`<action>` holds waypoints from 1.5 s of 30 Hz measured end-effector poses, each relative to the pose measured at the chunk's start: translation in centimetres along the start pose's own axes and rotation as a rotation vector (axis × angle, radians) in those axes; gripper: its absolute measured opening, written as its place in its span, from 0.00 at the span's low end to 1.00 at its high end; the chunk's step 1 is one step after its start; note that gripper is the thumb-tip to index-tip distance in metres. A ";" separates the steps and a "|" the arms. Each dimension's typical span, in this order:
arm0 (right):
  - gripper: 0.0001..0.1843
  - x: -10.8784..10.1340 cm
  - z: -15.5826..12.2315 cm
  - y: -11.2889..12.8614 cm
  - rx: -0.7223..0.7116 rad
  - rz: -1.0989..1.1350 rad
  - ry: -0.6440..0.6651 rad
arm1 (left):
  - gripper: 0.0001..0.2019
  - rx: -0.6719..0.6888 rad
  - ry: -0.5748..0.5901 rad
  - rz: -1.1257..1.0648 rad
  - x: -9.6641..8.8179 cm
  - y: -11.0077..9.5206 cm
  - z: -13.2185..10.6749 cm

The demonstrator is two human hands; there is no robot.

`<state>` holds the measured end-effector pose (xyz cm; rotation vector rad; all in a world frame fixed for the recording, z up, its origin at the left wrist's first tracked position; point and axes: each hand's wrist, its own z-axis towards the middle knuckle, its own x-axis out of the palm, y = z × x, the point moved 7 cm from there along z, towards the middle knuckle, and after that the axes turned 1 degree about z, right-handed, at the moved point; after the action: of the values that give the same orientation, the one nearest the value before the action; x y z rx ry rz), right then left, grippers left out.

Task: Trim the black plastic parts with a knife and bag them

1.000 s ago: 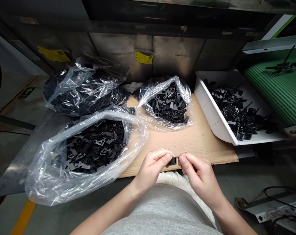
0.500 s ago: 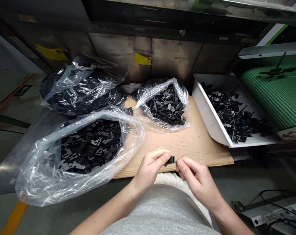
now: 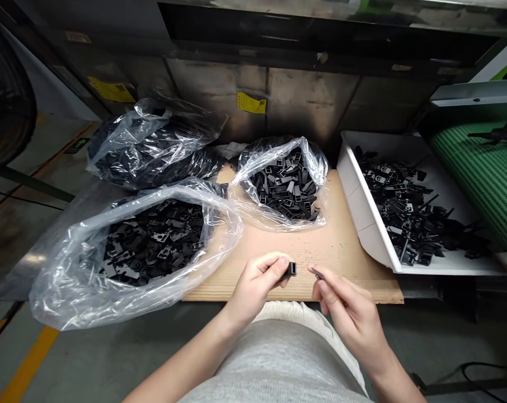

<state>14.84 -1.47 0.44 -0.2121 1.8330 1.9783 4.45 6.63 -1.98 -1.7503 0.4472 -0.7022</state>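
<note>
Pulled back a bit, my right hand [image 3: 349, 316] now sits apart from my left hand [image 3: 256, 288]. My left thumb and finger pinch a small black plastic piece [image 3: 291, 269] tight; it is hard, with flat sides and square corners. My right grip is narrow, and I think a thin dark sliver [image 3: 318, 273] sits at the fingertips, but it is too small to be sure. Both hands hang just over a brown cardboard sheet [image 3: 341, 254]. Out to my left lies a clear plastic bag [image 3: 64, 285] full of black parts [image 3: 153, 240], and ahead of my hands is a smaller bag [image 3: 274, 215]. Past my right hand sits a white tray [image 3: 365, 215]. Smooth plastic is slick, so if my fingers loosen, the sliver could slip and fall.
</note>
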 end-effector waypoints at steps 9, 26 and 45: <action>0.12 -0.4 1.1 1.2 -0.041 -0.137 0.082 | 0.13 0.068 -0.069 0.069 1.3 0.1 -0.4; 0.12 1.0 1.8 -1.9 0.314 0.587 0.098 | 0.17 0.052 -0.074 0.137 1.9 0.9 -0.8; 0.16 -16.5 3.1 -2.8 0.189 -0.237 -0.408 | 0.24 0.036 -0.172 0.465 -2.7 -0.8 12.4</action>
<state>31.25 -1.81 4.80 0.0318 1.6300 1.5423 10.51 17.57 -4.05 -1.5768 0.6871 -0.2257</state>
